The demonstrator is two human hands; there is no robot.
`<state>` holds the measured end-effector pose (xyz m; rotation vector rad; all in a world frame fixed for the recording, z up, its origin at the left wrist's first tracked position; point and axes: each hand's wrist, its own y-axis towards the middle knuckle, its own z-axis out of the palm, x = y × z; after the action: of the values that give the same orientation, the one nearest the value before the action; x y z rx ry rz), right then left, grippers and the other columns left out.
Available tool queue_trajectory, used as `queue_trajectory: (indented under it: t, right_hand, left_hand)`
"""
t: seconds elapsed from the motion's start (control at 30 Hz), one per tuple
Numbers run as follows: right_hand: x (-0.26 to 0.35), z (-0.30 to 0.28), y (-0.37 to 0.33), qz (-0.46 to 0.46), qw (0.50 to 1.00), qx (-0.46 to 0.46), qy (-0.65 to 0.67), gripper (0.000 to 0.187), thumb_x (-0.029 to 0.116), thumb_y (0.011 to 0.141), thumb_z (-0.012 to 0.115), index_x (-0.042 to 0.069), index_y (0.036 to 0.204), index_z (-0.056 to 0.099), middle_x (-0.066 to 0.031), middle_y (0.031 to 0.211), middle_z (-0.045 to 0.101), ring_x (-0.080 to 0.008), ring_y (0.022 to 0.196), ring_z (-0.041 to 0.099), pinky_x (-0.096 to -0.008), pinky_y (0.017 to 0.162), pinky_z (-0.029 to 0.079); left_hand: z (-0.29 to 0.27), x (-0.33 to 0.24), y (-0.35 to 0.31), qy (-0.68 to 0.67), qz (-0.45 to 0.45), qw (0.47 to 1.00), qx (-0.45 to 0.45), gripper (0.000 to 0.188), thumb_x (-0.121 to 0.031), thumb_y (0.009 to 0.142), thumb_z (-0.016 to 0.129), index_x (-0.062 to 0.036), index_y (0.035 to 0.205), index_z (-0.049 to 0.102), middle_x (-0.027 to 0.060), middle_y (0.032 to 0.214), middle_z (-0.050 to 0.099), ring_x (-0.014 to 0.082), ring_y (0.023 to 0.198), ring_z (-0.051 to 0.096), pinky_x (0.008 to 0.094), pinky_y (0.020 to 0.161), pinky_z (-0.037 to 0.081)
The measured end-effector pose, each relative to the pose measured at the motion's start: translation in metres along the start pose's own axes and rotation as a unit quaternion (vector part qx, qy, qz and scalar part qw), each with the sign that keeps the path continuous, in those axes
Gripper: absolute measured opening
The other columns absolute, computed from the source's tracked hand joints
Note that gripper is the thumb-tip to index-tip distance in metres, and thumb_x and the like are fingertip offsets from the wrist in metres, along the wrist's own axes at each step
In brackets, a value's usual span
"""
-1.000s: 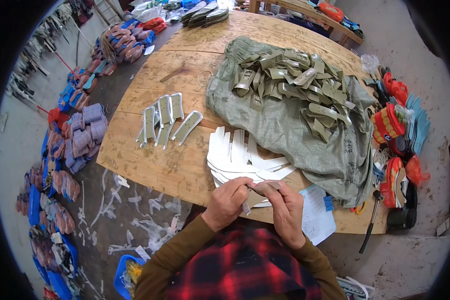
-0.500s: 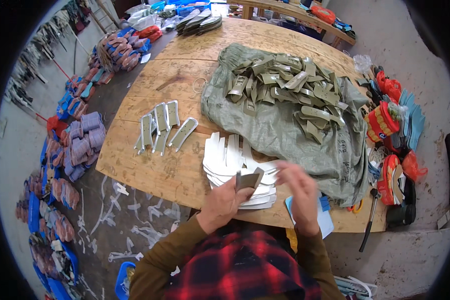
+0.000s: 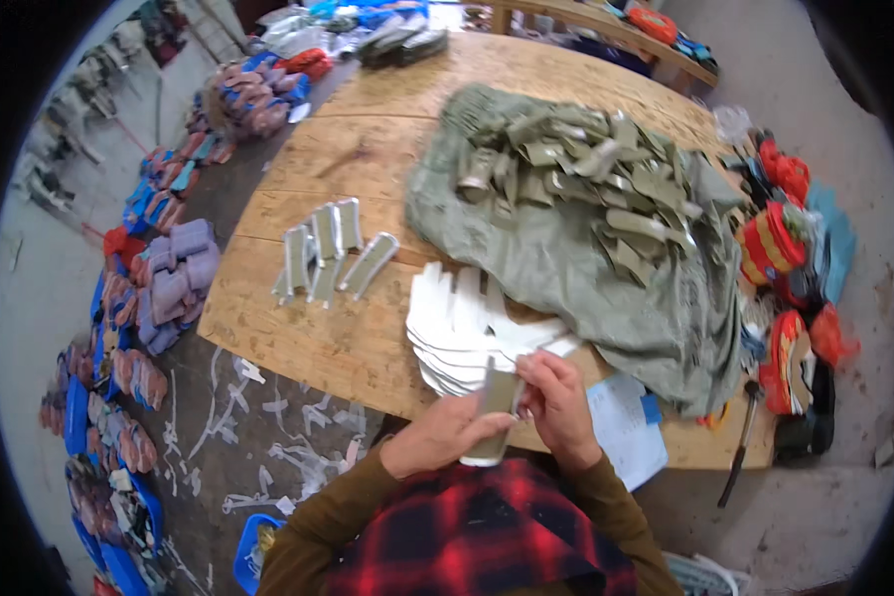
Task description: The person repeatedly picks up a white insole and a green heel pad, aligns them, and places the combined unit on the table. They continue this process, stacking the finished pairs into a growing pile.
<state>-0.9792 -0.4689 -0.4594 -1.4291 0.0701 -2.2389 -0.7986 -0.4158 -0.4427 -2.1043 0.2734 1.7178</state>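
My left hand (image 3: 437,437) is closed round an olive-green curved strip (image 3: 501,393) with a pale edge, holding it upright at the near table edge. Against the strip's upper right side, the fingers of my right hand (image 3: 560,405) are pinched; its fingertips are blurred. Just beyond both hands lies a fanned stack of white curved pieces (image 3: 445,333). To its left rest several olive strips with white rims (image 3: 370,266). A large heap of loose olive pieces (image 3: 576,164) covers part of a grey-green woven sack (image 3: 556,283) on the wooden table (image 3: 298,363).
A pale sheet (image 3: 628,437) sits right of my right hand. Farther right are a long-handled tool (image 3: 740,452) and a red-and-yellow container (image 3: 770,241). Dark stacked pieces (image 3: 402,45) stand at the far edge. Scraps (image 3: 308,457) and a blue basin (image 3: 248,561) are on the floor.
My right hand has come down and left onto the strip, which my left hand has turned more upright and drawn nearer my body. The view has shifted slightly.
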Motion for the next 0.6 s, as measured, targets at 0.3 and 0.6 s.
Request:
queue_trajectory:
  t: [0.3,0.6]
  right_hand:
    - [-0.006,0.029,-0.003,-0.225,0.941,-0.078,-0.242,0.028,0.017,0.095,0.061,0.003,0.072,0.054,-0.0011,0.058,0.05,-0.0088,0.049,0.046,-0.0272,0.045,0.035]
    - [0.012,0.017,0.005,-0.146,0.932,0.08,-0.32,0.025,0.017,0.09,0.066,0.001,0.075,0.055,-0.0004,0.06,0.048,-0.0064,0.058,0.041,-0.0275,0.05,0.035]
  left_hand:
    - [0.011,0.003,0.025,-0.021,0.109,0.961,-0.254,0.035,-0.031,0.1,0.05,0.0019,0.092,0.059,0.0156,0.081,0.062,0.0244,0.077,0.06,0.0356,0.068,0.046]
    - [0.014,0.003,0.039,-0.318,0.12,0.884,-0.322,0.032,-0.032,0.099,0.057,-0.0018,0.109,0.06,-0.0031,0.081,0.054,0.0059,0.078,0.052,0.0227,0.073,0.046]
